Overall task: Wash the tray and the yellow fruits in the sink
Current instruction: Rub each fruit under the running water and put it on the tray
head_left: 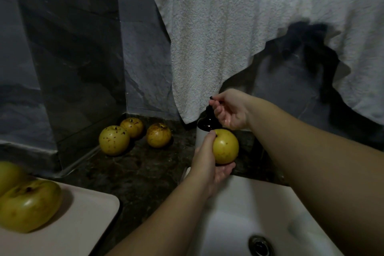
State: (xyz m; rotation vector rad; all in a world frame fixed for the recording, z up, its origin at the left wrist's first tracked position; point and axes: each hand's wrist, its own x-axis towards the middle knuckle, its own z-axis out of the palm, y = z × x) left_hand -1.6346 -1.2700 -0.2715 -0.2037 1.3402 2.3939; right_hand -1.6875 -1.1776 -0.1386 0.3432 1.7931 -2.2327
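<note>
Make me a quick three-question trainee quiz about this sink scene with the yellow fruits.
1. True or false: the left hand holds a yellow fruit.
2. How many fruits lie on the dark counter near the corner?
3. The right hand grips: A) black tap handle, B) towel, C) tray.

Key: 1 true; 2 three; 3 A.
</note>
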